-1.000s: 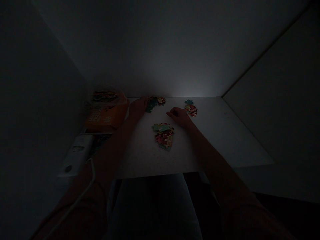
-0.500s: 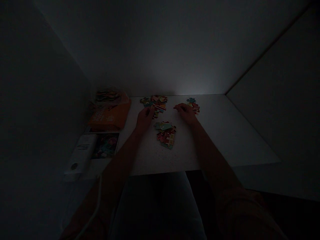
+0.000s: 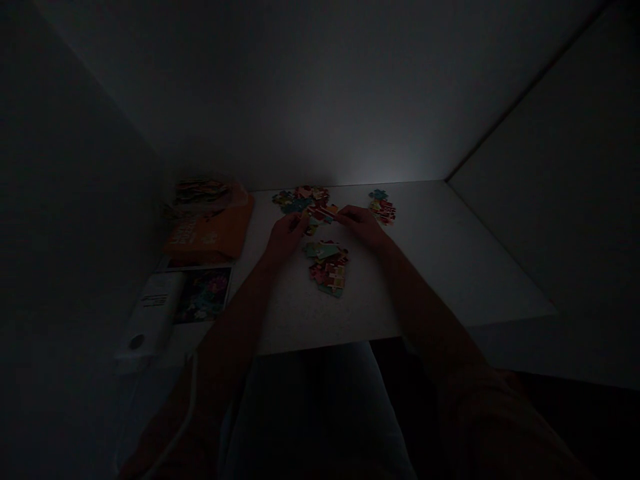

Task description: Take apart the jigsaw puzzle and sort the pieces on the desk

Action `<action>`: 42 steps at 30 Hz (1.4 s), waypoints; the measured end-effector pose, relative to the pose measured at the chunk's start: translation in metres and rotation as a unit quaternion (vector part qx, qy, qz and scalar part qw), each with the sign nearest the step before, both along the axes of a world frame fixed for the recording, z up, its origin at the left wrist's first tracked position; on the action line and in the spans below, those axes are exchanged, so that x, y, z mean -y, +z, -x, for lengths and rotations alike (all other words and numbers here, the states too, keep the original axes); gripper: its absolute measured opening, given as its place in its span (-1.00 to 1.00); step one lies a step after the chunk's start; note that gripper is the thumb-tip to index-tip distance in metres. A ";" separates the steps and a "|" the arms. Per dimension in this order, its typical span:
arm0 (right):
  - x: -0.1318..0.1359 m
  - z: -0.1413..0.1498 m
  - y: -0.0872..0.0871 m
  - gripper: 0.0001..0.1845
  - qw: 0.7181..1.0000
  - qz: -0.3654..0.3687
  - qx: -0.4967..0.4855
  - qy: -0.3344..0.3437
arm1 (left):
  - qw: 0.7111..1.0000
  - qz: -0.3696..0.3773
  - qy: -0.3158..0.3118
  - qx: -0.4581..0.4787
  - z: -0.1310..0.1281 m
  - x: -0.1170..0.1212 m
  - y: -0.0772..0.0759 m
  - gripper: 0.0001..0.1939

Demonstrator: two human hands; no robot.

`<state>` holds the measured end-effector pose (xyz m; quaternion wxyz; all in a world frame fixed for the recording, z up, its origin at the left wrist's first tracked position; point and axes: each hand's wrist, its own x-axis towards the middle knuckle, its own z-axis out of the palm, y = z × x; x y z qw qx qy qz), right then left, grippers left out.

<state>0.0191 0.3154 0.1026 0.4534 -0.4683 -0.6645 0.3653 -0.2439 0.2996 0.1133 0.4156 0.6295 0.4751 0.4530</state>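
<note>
Because two-sided support probably steadies it, my left hand (image 3: 284, 236) pinches a red-and-white striped cardboard puzzle piece (image 3: 324, 212) at twelve o'clock; my right hand (image 3: 365, 225) touches it, grip unclear.

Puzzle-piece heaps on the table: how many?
3: far heap near the left hand, right heap beside the right hand, front heap nearest the person. Others may be hidden.
</note>
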 end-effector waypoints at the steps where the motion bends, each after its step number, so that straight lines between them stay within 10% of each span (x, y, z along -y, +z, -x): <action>1: -0.001 -0.001 0.001 -0.38 1.000 0.000 -0.006 -0.006 | 1.000 0.000 0.005 0.002 0.000 -0.001 -0.001 -0.55; 16: -0.006 -0.011 -0.001 -0.31 0.998 0.010 -0.036 -0.044 | 0.974 0.070 0.124 0.175 -0.001 -0.020 -0.007 -0.60; 23: 0.001 -0.016 0.008 -0.41 0.995 0.013 0.046 0.092 | 0.980 0.044 0.125 0.151 -0.001 -0.020 -0.007 -0.63; 35: 0.000 0.018 -0.005 -0.20 0.999 0.011 0.037 0.037 | 0.997 0.006 0.019 0.078 -0.001 -0.011 -0.009 -0.50; 42: 0.007 0.003 0.014 -0.23 0.999 0.021 0.009 0.046 | 0.980 0.044 0.083 0.178 0.002 -0.021 -0.010 -0.66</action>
